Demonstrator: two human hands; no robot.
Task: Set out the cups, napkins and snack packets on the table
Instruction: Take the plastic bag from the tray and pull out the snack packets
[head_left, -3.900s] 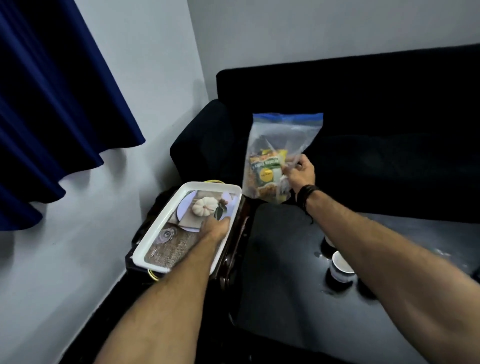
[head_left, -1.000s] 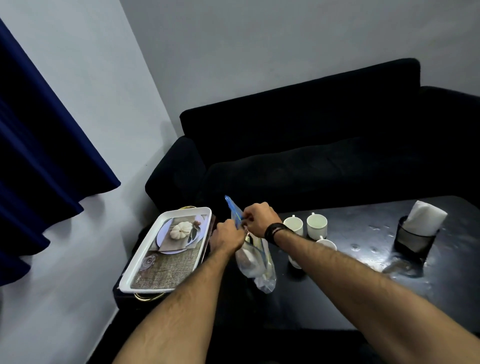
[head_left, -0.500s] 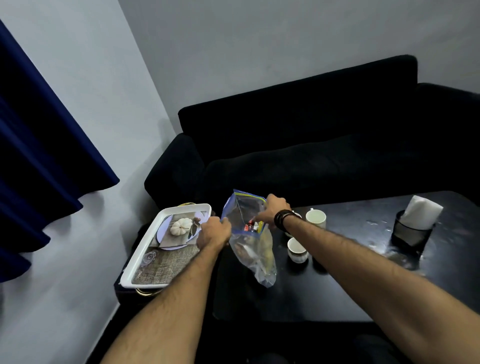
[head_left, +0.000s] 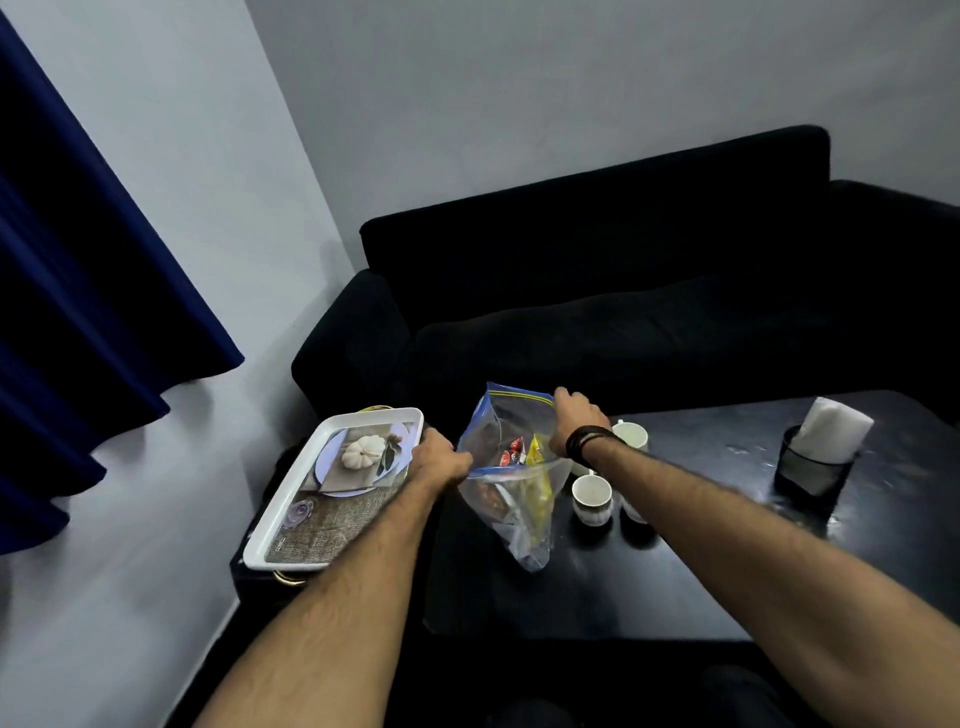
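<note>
A clear zip bag (head_left: 511, 499) with a blue rim stands on the black table (head_left: 701, 561), its mouth pulled wide. Red and yellow snack packets (head_left: 524, 452) show inside it. My left hand (head_left: 439, 460) pinches the near rim. My right hand (head_left: 576, 421) grips the far rim. Just right of the bag stand white cups (head_left: 592, 499), one (head_left: 631, 434) behind my right wrist. White napkins (head_left: 834, 428) stick up from a black mesh holder (head_left: 813, 467) at the right.
A white tray (head_left: 291, 519) with a printed pumpkin picture sits on a low stand left of the table. A black sofa (head_left: 623, 291) runs behind the table. A blue curtain (head_left: 78, 291) hangs on the left wall.
The bag was carried from the sofa to the table. Over the last second both hands have pulled its zip rim apart, so the mouth gapes wider and the packets show.
</note>
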